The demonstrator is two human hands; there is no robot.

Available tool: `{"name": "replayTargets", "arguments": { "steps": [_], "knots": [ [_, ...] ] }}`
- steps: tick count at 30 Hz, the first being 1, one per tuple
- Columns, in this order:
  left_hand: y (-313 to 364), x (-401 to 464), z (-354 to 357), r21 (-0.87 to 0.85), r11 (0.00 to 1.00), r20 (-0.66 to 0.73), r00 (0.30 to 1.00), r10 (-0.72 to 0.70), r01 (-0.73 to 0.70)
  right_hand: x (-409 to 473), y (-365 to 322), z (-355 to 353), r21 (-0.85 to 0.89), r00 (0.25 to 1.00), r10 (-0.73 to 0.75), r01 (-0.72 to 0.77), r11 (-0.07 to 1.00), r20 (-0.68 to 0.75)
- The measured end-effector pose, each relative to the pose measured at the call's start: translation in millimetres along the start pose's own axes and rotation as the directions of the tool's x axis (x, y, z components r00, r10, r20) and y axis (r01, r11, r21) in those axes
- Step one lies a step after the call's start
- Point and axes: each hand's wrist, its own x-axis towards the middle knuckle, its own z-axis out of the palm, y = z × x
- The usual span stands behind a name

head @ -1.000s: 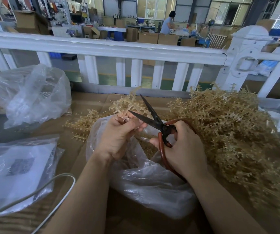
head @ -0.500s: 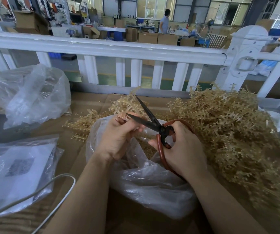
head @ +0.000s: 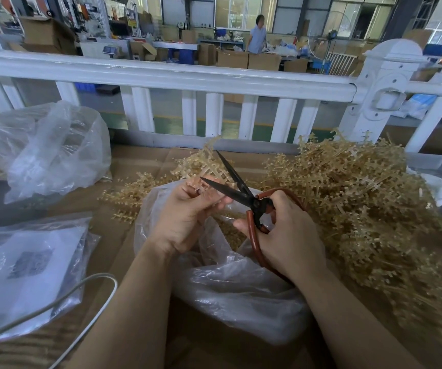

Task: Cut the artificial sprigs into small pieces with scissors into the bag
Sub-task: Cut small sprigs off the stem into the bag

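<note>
Fingers [head: 209, 198] of the left hand [head: 185, 217] pinch a sprig [head: 206, 166] over the bag [head: 241, 288]; its stem lies between the open blades of the scissors [head: 237, 186], gripped by the right hand [head: 289, 235].

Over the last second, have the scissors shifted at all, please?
Yes, slightly: the scissors have slid left, the upper blade tip nearer the sprig in the left hand, judged against the white railing.

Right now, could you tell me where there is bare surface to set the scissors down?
Bare cardboard shows between the open bag and the flat packet, with a white cable crossing its near part. Another strip lies beyond the loose sprigs, beside the crumpled bag. To the right, the sprig heap fills the surface.
</note>
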Motion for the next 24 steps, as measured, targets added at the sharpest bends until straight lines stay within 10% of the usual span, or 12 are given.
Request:
{"name": "replayTargets", "arguments": {
  "steps": [10,24],
  "knots": [
    [0.9,-0.6,1.9,0.006,1.0,-0.043,0.999,-0.022,0.022,-0.5,-3.4,-3.7,0.012,0.982,-0.004,0.006,1.0,-0.187],
    [1.0,-0.4,5.3,0.012,1.0,-0.02,1.0,-0.003,0.004,-0.4,-4.9,-2.2,-0.008,1.0,-0.001,0.001,1.0,0.0]
  ]
}}
